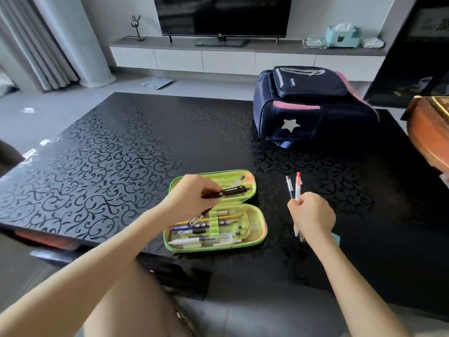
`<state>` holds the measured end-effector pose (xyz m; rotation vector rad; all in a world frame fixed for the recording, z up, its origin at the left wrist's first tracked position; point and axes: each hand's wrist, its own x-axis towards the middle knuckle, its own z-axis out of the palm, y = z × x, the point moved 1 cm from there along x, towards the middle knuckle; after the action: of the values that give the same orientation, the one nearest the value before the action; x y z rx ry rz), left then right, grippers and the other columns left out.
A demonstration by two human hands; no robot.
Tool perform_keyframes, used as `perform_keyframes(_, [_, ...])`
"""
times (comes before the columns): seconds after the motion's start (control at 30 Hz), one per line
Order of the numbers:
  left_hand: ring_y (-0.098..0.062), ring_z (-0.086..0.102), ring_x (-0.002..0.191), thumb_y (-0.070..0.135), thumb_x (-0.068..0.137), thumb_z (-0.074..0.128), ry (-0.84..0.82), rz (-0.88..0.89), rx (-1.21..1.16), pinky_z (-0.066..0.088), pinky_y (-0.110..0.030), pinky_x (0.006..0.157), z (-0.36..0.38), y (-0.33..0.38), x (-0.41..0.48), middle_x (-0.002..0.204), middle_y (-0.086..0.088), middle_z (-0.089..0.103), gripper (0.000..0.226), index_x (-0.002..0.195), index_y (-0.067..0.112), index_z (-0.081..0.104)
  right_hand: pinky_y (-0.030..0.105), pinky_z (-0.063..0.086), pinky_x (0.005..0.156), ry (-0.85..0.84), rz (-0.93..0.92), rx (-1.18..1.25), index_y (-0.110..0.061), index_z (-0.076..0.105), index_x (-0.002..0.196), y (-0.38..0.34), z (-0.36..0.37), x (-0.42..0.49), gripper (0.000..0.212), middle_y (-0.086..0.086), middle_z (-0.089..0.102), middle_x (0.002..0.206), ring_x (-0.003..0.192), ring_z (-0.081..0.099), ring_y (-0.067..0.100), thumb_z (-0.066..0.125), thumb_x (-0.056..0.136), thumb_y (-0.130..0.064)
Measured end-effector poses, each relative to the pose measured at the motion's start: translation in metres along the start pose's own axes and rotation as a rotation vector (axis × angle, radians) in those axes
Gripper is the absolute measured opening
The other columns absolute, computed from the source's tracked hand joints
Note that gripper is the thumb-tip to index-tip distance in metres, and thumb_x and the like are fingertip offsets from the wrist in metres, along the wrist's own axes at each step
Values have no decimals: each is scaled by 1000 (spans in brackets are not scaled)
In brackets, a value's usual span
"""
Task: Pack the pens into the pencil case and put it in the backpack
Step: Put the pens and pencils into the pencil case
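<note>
A green pencil case (pixel 261 231) lies open on the black patterned table (pixel 109 152), its lower half holding several pens under elastic loops. My left hand (pixel 192 195) hovers over the case's hinge, shut on a black pen (pixel 234 190) that points right. To the right of the case, my right hand (pixel 313 212) grips a small bunch of pens (pixel 295 186), one with a red cap and one clear, held upright above the table. A navy backpack (pixel 306 105) with pink trim and a silver star stands at the table's far right, closed.
A brown wooden box (pixel 430 132) sits at the table's right edge. Behind the table stand a TV bench (pixel 218 54) with a television, a tissue box and a small figurine. A bathroom scale (pixel 158 82) lies on the floor. My knee is below the table's near edge.
</note>
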<state>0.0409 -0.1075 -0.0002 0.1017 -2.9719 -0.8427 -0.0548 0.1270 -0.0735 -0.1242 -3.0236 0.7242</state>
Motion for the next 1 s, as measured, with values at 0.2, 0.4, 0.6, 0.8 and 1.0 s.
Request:
perform_keyframes(0.2, [-23,62,89,16,85,61,-221,89,188,51,-38,76,37,-37,-32,98,-1,69,19,102,15,69,27,30,50,-28,-111,-43,-13,56,74,-25,8,-23,17,2,58,73,64,51,23,52,87,-23])
perform_keyframes(0.4, [-24,61,101,26,87,61,-138,30,154,49,-36,87,46,-54,-34,106,0,69,24,110,18,67,26,30,49,-38,-317,-46,-16,62,83,-51,9,-44,15,-4,60,76,66,50,15,53,90,-26])
perform_keyframes(0.6, [-18,55,109,31,87,61,-95,19,105,38,-23,91,40,-65,-40,119,-1,62,37,122,18,60,27,40,66,-99,-781,-153,-15,65,86,-99,23,-59,17,-2,65,82,80,52,17,53,91,-26])
perform_keyframes(0.8, [-11,61,87,18,86,63,164,31,-8,47,-22,79,29,-73,-58,96,4,67,18,101,17,72,38,33,94,-325,-973,-555,-13,60,73,-137,44,-66,18,0,57,78,82,40,23,53,89,-8])
perform_keyframes(1.0, [-24,59,83,21,87,56,482,-420,-77,46,-34,72,15,-114,-43,87,-5,66,15,91,10,65,44,27,107,-436,-997,-523,-16,66,102,-134,54,-71,20,2,63,103,104,49,24,52,93,-28])
